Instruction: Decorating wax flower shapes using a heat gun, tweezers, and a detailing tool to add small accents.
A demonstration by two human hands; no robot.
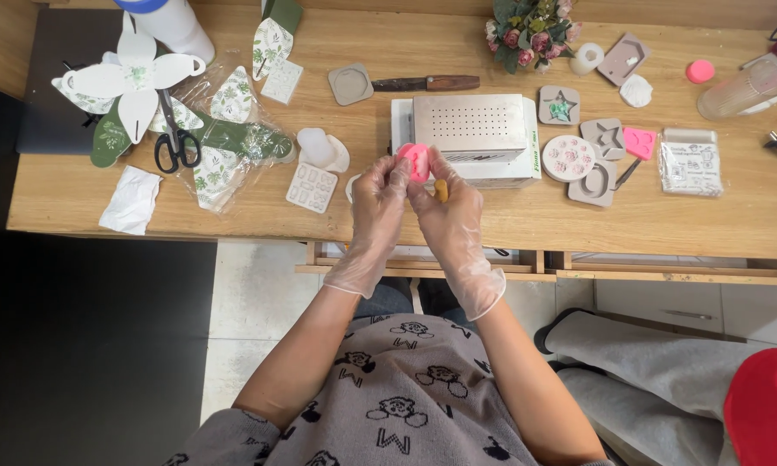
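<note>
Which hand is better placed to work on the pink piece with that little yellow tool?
Probably the right hand: it already has the yellow tool in its fingers, just beside the pink piece. The left hand is occupied pinching that piece, so it best steadies.

— What have you got there?

— A small pink mould [415,161], soft-looking and rounded, with a bumpy surface. I have it raised above the wooden table's front edge, just before the metal box.

— And the other bit?

— A short yellow-orange stick [441,190], only partly showing. It sits just beside and below the pink piece, its lower part hidden.
</note>
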